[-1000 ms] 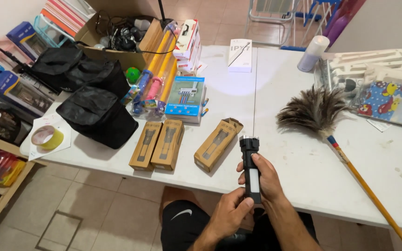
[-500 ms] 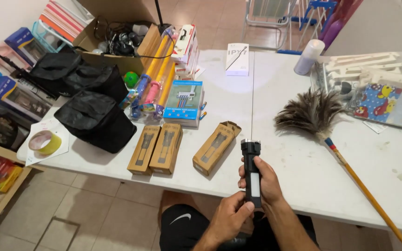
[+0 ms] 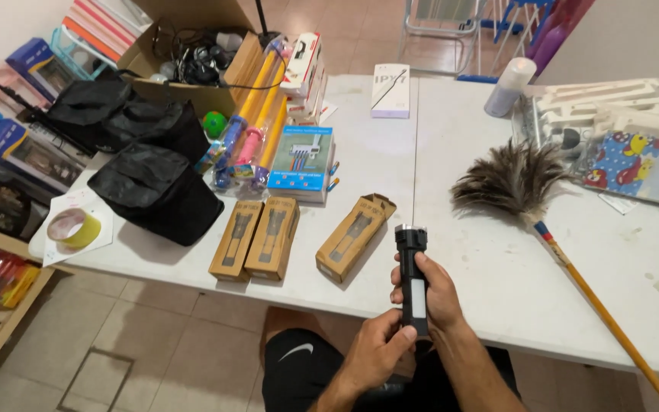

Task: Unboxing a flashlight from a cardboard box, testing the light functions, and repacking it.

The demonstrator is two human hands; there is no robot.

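A black flashlight with a white side strip is held upright over the front edge of the white table. My right hand wraps around its body from behind. My left hand grips its bottom end, thumb against the base. To the left of the flashlight lies an open brown cardboard box, and further left two more brown boxes lie side by side.
A feather duster with a long yellow handle runs to the lower right. Black bags, a blue boxed item, packaged yellow tubes, a white box and a tape roll lie on the left and far side.
The view has shifted slightly. Both hands still hold the flashlight in the same place, with my left hand's grip at its base barely changed.
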